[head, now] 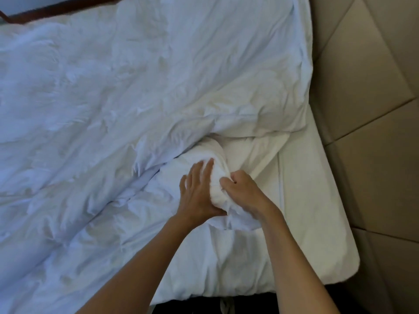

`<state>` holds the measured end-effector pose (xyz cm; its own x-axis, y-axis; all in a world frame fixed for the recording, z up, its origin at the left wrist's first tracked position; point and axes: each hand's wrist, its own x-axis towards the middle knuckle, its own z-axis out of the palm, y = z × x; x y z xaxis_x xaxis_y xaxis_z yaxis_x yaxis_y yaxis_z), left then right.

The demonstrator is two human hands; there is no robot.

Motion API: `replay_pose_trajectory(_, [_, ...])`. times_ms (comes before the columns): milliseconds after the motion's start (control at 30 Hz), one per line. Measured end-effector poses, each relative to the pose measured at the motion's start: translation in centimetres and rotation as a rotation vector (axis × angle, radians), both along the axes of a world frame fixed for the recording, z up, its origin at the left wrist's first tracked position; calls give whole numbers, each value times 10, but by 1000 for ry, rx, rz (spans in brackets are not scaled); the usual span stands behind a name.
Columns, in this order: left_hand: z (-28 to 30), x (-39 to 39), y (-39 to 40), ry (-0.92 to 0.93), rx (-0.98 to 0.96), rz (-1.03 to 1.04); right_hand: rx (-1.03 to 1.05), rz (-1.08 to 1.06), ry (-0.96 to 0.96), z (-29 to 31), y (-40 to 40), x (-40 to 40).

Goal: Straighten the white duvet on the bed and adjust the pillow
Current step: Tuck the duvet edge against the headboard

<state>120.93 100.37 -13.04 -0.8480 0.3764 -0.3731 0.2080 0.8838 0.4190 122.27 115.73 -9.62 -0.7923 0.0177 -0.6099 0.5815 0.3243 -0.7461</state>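
A rumpled white duvet covers most of the bed, creased all over. Its near right part is bunched into a thick roll. My left hand lies against the left side of that roll, fingers stretched out and thumb tucked under the fabric. My right hand is closed on the roll's right side, fingers dug into the cloth. A white pillow lies at the head end, just beyond the roll, partly under the duvet's edge.
Bare white mattress sheet shows at the right, ending at a rounded corner. A padded beige headboard with diagonal seams stands along the right. A dark wooden frame edge runs at the top left.
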Motion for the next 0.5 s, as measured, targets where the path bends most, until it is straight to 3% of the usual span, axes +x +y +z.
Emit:
replay_pose_trajectory(133, [24,19,-2,137,142,-125,-123,-155,37,36,18,50])
replay_pose_trajectory(267, [50,53,2,-7,294,69,-179,-291,127,52,19,102])
replay_pose_trajectory(400, [80,85,-9,-204,562,276,81,-60,121,46,20,150])
replay_pose_trajectory(500, [103,113,-23,-337,747,304,-90,-262,152,46,-5,176])
